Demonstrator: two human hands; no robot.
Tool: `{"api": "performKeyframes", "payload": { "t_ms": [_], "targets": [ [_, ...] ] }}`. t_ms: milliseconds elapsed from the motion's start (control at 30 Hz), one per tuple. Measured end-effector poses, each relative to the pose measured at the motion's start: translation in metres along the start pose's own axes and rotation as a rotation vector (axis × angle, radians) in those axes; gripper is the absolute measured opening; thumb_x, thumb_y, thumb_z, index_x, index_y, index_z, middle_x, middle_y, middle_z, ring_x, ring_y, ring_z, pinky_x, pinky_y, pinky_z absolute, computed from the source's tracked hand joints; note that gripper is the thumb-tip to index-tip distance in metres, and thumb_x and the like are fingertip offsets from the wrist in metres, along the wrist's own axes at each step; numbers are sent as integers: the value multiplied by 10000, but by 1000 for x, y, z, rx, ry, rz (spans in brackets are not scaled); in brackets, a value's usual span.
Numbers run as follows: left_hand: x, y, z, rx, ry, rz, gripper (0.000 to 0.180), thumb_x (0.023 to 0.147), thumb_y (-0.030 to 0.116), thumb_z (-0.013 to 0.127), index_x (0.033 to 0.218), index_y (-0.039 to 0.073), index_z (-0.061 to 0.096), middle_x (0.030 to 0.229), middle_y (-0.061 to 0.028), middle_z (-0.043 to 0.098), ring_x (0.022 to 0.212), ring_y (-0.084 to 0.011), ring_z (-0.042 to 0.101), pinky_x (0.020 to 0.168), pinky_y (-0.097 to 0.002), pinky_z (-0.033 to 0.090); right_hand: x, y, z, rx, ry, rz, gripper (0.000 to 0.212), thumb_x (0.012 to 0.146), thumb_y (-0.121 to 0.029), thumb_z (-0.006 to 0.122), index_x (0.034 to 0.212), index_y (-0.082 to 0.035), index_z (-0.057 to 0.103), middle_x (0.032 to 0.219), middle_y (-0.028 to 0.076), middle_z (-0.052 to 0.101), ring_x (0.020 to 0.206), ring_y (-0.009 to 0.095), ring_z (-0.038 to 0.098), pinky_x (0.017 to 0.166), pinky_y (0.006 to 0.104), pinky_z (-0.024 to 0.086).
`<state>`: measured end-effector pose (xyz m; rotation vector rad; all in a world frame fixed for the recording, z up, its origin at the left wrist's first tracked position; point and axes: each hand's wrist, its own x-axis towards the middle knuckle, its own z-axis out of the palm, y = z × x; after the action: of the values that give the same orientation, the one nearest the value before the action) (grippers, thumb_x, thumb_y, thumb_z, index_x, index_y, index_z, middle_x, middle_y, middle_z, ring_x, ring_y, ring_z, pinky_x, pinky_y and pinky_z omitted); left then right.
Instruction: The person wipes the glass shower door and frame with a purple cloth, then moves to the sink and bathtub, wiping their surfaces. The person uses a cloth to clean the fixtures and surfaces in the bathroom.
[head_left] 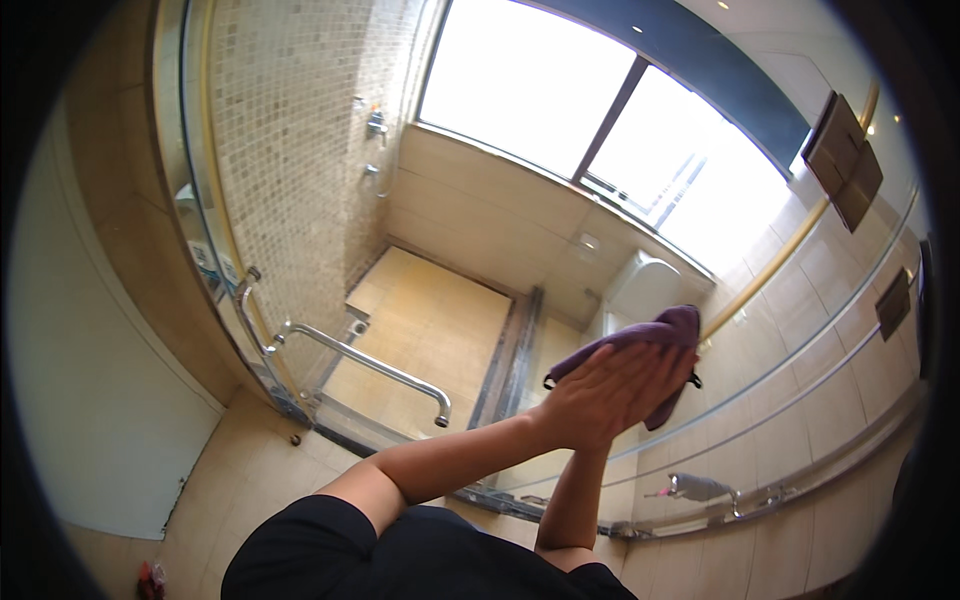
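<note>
My left hand [585, 402] lies flat with its fingers stretched toward the upper right, over a folded purple cloth [640, 336]. My right hand [648, 388] is up against it, partly covered by the left, its visible fingers also flat on the cloth. Both palms appear to press the cloth toward the clear glass panel [770, 370], though whether it touches the glass is hard to tell. One corner of the cloth hangs below the hands, and small dark loops show at its edges.
A long chrome handle [370, 368] projects at centre left. Behind the glass are a shower floor [430, 310], a white toilet [645, 285] and a wide window [530, 80]. Metal brackets [845, 165] join a gold rail on the right. A white door [110, 350] stands at left.
</note>
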<state>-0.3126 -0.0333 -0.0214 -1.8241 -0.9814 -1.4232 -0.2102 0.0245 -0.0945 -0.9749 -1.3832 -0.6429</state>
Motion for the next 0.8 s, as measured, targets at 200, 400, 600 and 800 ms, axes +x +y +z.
{"api": "performKeyframes", "payload": {
  "t_ms": [200, 400, 600, 800],
  "targets": [
    [16, -40, -24, -230, 27, 81, 480, 934, 167, 427, 1359, -6, 568, 1444, -147, 536, 1390, -271, 462, 1186, -436, 272, 48, -47, 24, -94, 122, -32, 416, 977, -334, 591, 1346, -144, 565, 1516, 172, 421, 1419, 424, 353, 1160, 577, 215],
    [-20, -99, -54, -223, -129, -52, 509, 916, 219, 464, 1350, -24, 568, 1446, -162, 526, 1394, -300, 451, 1179, -452, 285, 39, -129, 65, -176, 157, -24, 431, 975, -362, 595, 1351, -153, 558, 1520, 169, 416, 1417, 425, 355, 1155, 582, 217],
    [-73, -197, -105, -176, -86, -179, 533, 938, 251, 442, 1355, -65, 540, 1427, -235, 517, 1384, -380, 445, 1169, -475, 301, 8, -225, 123, -81, 78, -103, 404, 959, -433, 612, 1288, -198, 617, 1473, 144, 483, 1380, 423, 408, 1139, 585, 230],
    [-124, -311, -166, -200, 10, -248, 538, 977, 245, 370, 1314, -150, 513, 1395, -350, 480, 1348, -512, 419, 1156, -565, 287, -34, -340, 192, -78, -31, -231, 332, 964, -396, 587, 1261, -260, 653, 1445, 92, 525, 1363, 374, 440, 1147, 553, 226]
  ]
}}
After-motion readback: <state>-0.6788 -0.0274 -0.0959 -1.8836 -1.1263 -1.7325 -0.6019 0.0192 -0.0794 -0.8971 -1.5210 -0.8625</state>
